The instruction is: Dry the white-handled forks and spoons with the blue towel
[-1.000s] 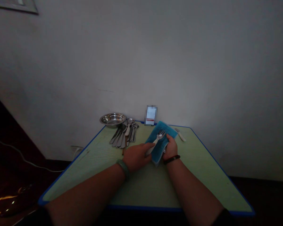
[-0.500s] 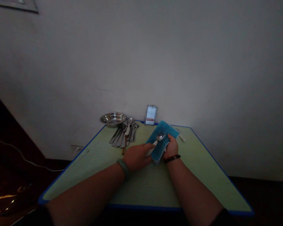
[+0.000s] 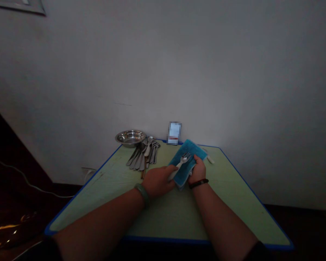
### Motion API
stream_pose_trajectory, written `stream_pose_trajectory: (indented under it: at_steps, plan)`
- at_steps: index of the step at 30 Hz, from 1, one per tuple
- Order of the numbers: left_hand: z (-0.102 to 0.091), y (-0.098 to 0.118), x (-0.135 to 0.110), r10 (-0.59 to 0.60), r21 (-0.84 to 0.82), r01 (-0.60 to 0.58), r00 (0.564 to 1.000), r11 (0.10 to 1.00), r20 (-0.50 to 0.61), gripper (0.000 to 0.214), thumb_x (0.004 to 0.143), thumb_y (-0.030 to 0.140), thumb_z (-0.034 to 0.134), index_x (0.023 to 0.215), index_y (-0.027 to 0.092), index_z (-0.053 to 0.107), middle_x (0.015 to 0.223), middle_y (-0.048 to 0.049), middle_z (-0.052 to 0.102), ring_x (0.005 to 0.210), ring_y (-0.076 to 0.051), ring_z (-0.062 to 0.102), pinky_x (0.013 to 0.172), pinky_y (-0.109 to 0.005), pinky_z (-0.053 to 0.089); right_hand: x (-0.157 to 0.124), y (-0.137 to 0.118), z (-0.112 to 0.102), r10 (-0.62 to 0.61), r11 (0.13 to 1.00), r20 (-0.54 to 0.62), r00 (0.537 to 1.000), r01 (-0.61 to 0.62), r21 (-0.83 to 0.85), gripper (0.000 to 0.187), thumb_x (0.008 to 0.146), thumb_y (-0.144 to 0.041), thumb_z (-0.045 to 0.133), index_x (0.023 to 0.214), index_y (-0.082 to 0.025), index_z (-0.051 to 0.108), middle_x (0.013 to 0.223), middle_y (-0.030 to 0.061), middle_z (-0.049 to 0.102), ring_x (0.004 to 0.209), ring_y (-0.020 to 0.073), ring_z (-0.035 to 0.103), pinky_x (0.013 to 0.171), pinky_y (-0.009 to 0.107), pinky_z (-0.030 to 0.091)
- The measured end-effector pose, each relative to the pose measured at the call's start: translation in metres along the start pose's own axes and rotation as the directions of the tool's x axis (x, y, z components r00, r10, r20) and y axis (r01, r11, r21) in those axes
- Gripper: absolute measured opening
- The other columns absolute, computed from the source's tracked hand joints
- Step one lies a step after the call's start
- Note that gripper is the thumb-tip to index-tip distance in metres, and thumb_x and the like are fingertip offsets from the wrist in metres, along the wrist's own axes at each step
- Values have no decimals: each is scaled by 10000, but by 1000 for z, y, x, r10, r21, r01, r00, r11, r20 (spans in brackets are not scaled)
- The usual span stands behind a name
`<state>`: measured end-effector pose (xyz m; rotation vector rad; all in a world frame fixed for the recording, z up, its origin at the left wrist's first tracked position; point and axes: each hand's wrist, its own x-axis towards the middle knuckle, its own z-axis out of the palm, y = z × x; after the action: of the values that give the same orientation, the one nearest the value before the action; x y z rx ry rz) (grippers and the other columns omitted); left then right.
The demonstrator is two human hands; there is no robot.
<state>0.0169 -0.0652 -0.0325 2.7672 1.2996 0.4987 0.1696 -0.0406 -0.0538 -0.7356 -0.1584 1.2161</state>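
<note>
On my far left a white cord (image 3: 35, 188) trails past the table (image 3: 97, 217), which is green with a blue edge. At its back left corner sits a metal bowl (image 3: 130, 142), and just beside it a spread of cutlery (image 3: 137, 163) lies with handles toward me; chopsticks (image 3: 143, 172) lie at its near right side. Next comes my left hand (image 3: 159, 179), a green bangle (image 3: 142, 194) at the wrist, its fingers closed on the pale handle of a fork (image 3: 183, 159). The fork's head rests against the blue cloth (image 3: 190, 145), over the middle of the table. Behind, a blurred screen (image 3: 174, 132) leans upright near the wall. My right hand (image 3: 198, 170), wearing a dark bracelet (image 3: 198, 183), is clamped on the cloth's right side. Beyond it lies a white-handled utensil (image 3: 210, 160), partly hidden.
</note>
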Motion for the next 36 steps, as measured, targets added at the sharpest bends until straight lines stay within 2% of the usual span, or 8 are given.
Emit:
stream_pose_trajectory:
  at_steps: [8,14,17,23,26,31,36]
  plan:
    - [0,-2,1,-15,-1,15,999,1000,37,432,736,381,431,1161,308,396,966,-9,595,762,-172,577,603,-240,400,-6,0,2,10,1000,29,1000,-11,4,194,692,-278,457,797,-170,578,605,-7,659,547,146,610,595,296,497]
    - [3,-6,2,6,-37,-5,1000,999,20,442,772,375,406,1207,350,331,1086,1,545,841,-186,563,641,-268,412,-12,-1,5,145,988,144,979,-137,-67,252,707,-325,426,768,-147,593,647,45,669,615,182,625,610,332,498]
    - [3,-6,3,-13,-52,14,1000,999,22,446,783,379,396,1221,354,315,1109,-4,528,880,-182,550,668,-269,413,-16,-2,7,194,981,157,968,-186,-63,261,715,-319,421,798,-140,592,657,48,670,643,183,628,613,331,496]
    - [3,-6,4,-39,-87,37,999,996,-16,446,792,372,393,1230,357,310,1092,-4,524,919,-162,527,728,-247,398,-20,0,10,223,975,190,956,-214,-63,269,731,-315,404,788,-137,597,668,52,673,641,179,627,592,317,496]
    - [3,-7,4,-38,-83,33,998,996,-54,440,800,367,382,1231,373,298,1078,4,522,891,-156,529,688,-238,398,-22,2,10,246,969,239,939,-237,-66,270,732,-307,405,796,-133,601,681,50,673,642,177,626,590,316,497]
    - [3,-7,4,-56,-78,50,995,996,-82,431,805,364,371,1230,373,304,1028,2,525,825,-150,531,631,-227,388,-25,4,11,297,954,241,924,-277,-117,274,737,-309,399,775,-133,606,665,52,669,650,175,625,595,310,496]
    - [2,-9,5,-53,-49,48,992,998,-116,428,806,367,368,1230,370,310,1008,-7,495,809,-138,517,649,-228,392,-25,5,10,281,957,254,926,-251,-143,258,735,-285,408,795,-131,606,696,56,673,676,173,626,626,310,493]
